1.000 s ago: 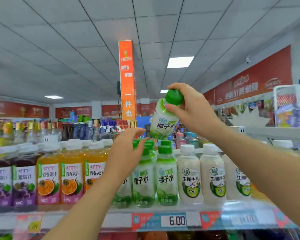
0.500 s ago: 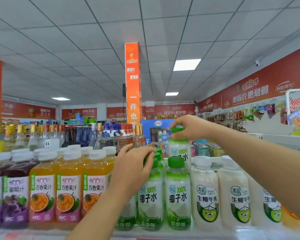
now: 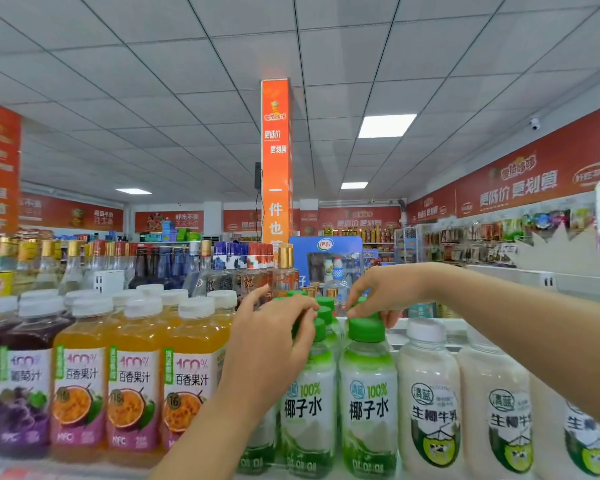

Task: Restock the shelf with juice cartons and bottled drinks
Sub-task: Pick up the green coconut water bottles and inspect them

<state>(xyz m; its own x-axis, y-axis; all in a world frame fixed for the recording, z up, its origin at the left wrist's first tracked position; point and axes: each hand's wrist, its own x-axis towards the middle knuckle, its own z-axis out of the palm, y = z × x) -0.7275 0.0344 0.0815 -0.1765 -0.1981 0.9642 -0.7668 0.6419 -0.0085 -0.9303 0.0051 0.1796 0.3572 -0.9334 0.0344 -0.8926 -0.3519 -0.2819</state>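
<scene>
In the head view, the bottle point(image 3: 375, 315) is found in the green-capped row on the shelf point(image 3: 32, 470), just behind the front bottle point(image 3: 368, 403), so that only a piece of its cap is seen; whether its base is fully seated cannot be told. The main risk is judged to be a knock. The rows are packed close, and if the bottle is released while tilted, or the hand is drawn back low, the front bottle could be pushed toward the shelf edge and tipped off, or the milk bottles point(image 3: 430, 393) just beside could be shaken. The right hand point(image 3: 385, 292) is reached in from the right, palm down, and its fingers point(image 3: 355, 304) and thumb are curled down and pinched on that cap. The left hand point(image 3: 274, 344) is raised from below, its back to the camera, thumb lifted, fingers point(image 3: 303, 315) bent over the next green caps. Whether one is gripped or only touched cannot be told.
</scene>
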